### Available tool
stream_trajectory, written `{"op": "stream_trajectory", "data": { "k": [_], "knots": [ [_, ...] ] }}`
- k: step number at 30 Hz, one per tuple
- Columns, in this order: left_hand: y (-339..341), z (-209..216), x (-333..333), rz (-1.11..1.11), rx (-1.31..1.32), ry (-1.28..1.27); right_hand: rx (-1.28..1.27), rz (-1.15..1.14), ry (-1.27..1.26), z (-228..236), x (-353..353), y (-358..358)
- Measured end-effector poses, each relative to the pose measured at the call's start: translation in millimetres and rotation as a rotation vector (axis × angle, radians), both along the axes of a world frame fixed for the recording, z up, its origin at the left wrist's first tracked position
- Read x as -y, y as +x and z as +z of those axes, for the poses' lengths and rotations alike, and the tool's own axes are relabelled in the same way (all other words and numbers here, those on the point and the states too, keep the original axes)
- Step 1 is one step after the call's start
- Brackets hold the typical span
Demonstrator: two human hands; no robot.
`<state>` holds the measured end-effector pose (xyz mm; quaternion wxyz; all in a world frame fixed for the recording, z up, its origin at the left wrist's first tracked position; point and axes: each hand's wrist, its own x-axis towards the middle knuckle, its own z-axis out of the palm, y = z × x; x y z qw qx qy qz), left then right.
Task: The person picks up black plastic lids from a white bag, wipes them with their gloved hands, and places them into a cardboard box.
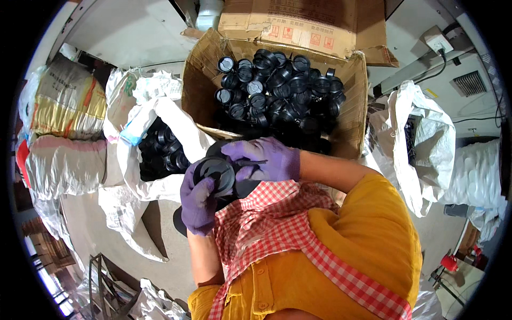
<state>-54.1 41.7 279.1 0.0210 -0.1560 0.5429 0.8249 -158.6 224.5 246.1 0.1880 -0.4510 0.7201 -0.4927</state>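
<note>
Two hands in purple work gloves meet in front of the wearer's body. The left hand [198,209] grips a round black plastic part [223,173], thumb pressed on its face and fingers wrapped about its edge. The right hand [269,159], coming in from the other side, is closed around a thin dark piece [252,162] just beside that part; whether the two are joined is unclear.

Below the hands are a red-and-white checked apron [277,216] and a mustard-yellow shirt [368,224]. Dark shapes behind and under the gloves are too shadowed to make out.

Just beyond the hands is a large open cardboard box [352,114], heaped with similar black round parts [277,88], some showing grey faces. Its far flap [298,26] stands up; the gloves and right forearm cover some of its near side.

Close on the left, an open white sack [127,152] holds more black pieces [162,149], its folded rim near the left hand. Farther left, a yellow-and-white sack [69,106] rests above another pale sack [66,165]. To the right of the box stands another open white sack [429,136], with dark contents. Beyond it, a cable [444,63] hangs from a white socket box [438,41]. A dark metal frame [101,282] sits at lower left on the grey floor [176,229].
</note>
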Motion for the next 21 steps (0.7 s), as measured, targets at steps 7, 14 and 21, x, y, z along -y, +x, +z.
{"op": "stream_trajectory", "data": {
  "k": [7, 14, 21],
  "knots": [
    [48.1, 21.7, 16.5, -0.636, -0.595, -1.513, 0.227, 0.609, 0.525, 3.3, 6.1, 28.1],
    [80.2, 68.0, 10.3, -0.576, -0.823, -1.522, 1.041, 0.916, 0.482, 21.3, -6.6, 48.4],
    [81.8, 82.1, 9.1, -0.546, -0.929, -1.632, 0.957, 1.008, 0.523, 22.6, -4.6, 41.5]
  ]
}}
